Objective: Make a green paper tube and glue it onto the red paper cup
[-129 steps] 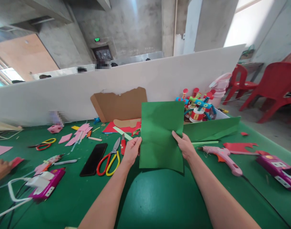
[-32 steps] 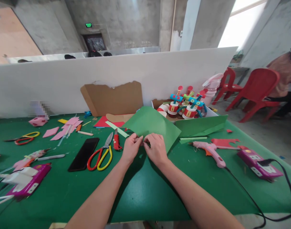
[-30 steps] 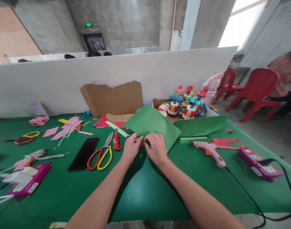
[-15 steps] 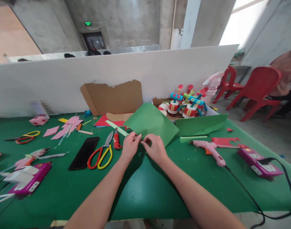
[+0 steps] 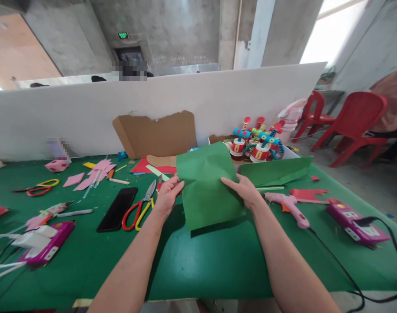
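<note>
A green sheet [image 5: 208, 191] is held slanted over the middle of the worktop [image 5: 211, 274]. Its left edge is pinched between thumb and fingers by the left grip [image 5: 167, 194]; its right edge is pinched by the right grip [image 5: 246, 190], the thumb being laid on the front face and the fingers mostly hidden behind. A shadow is cast below the lower edge; whether the worktop is touched there cannot be told. Between that edge and the near rim, a broad stretch of green surface is seen.

On the left, room is narrowed by scissors [image 5: 127, 221], partly covered by the left forearm, and by a black phone [image 5: 117, 209] laid just beside them. On the right, a pink glue gun [image 5: 291, 205] is laid near the right forearm, its cable [image 5: 330, 257] being led across the near rim. Beyond the sheet, the far side is bounded by a white partition [image 5: 153, 93], against which torn-edged cardboard [image 5: 157, 134] is leaned, and by a box [image 5: 214, 139] filled with colourful figures [image 5: 260, 151].
</note>
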`<state>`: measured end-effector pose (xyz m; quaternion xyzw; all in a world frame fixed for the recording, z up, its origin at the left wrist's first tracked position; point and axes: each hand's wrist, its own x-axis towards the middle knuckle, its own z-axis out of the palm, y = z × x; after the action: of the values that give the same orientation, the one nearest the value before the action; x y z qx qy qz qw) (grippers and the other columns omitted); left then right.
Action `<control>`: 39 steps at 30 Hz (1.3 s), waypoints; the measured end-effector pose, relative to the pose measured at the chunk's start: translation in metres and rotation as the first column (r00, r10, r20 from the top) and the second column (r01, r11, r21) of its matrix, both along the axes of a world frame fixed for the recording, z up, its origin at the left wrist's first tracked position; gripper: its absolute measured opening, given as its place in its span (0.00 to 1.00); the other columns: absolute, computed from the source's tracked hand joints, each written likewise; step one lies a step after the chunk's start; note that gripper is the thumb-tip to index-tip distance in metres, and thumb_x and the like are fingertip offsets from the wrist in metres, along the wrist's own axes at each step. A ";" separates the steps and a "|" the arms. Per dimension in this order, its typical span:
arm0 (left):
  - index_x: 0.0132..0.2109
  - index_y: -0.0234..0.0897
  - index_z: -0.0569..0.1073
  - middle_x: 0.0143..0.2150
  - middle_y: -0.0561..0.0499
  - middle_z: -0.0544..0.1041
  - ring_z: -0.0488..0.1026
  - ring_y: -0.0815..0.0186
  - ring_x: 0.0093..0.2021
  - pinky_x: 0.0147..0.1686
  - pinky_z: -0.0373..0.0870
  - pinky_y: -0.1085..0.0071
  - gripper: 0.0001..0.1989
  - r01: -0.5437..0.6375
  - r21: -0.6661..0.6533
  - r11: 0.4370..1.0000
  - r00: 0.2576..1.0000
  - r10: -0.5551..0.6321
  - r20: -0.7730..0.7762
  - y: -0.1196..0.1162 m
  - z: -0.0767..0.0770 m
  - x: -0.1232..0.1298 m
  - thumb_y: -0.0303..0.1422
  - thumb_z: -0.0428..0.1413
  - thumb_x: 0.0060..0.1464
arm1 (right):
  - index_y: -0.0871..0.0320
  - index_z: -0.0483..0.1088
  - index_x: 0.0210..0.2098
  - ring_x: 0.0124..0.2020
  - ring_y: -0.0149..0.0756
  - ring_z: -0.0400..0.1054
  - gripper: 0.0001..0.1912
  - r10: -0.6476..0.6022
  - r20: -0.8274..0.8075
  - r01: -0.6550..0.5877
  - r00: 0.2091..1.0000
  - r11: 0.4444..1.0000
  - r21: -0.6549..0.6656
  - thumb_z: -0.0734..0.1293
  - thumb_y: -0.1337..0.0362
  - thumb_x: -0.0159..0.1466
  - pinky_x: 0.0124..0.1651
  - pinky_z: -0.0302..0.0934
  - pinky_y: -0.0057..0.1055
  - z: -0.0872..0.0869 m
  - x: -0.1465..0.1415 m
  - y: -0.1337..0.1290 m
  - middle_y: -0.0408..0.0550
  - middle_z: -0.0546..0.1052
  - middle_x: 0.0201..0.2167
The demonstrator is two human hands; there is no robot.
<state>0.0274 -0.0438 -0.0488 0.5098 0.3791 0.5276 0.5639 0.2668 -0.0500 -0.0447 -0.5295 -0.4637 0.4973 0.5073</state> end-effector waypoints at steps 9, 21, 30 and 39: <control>0.28 0.36 0.72 0.20 0.58 0.72 0.67 0.72 0.21 0.26 0.67 0.75 0.15 -0.172 0.069 0.983 0.977 0.179 -0.116 0.007 -0.002 -0.002 0.41 0.66 0.37 | 0.58 0.77 0.35 0.37 0.47 0.76 0.25 -0.142 -0.113 0.149 0.983 0.987 0.056 0.77 0.50 0.41 0.41 0.71 0.42 -0.003 -0.005 0.001 0.51 0.82 0.36; 0.29 0.38 0.75 0.21 0.55 0.77 0.74 0.67 0.22 0.28 0.74 0.69 0.10 -0.199 0.061 0.978 0.965 0.207 -0.159 0.012 -0.007 -0.002 0.37 0.64 0.36 | 0.59 0.77 0.39 0.43 0.49 0.75 0.26 -0.199 -0.028 0.201 0.980 0.961 0.189 0.74 0.49 0.46 0.47 0.69 0.44 -0.012 -0.004 0.006 0.52 0.81 0.41; 0.32 0.36 0.76 0.25 0.51 0.80 0.77 0.65 0.26 0.32 0.77 0.66 0.13 -0.158 0.037 0.987 0.975 0.162 -0.153 0.012 -0.009 -0.005 0.38 0.63 0.38 | 0.59 0.77 0.37 0.43 0.50 0.75 0.25 -0.214 -0.006 0.211 0.977 0.960 0.184 0.75 0.49 0.45 0.46 0.69 0.44 -0.011 -0.002 0.005 0.53 0.81 0.40; 0.34 0.33 0.75 0.25 0.49 0.79 0.76 0.65 0.26 0.27 0.74 0.69 0.19 -0.156 0.021 0.988 0.980 0.157 -0.122 0.010 0.002 -0.010 0.44 0.65 0.39 | 0.59 0.77 0.35 0.40 0.49 0.76 0.25 -0.235 -0.110 0.248 0.966 0.960 0.132 0.76 0.49 0.43 0.44 0.70 0.44 -0.009 0.002 0.006 0.52 0.82 0.37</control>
<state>0.0178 -0.0334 -0.0469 0.5134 0.4488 0.5401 0.4933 0.2686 -0.0445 -0.0539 -0.5200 -0.4063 0.4207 0.6225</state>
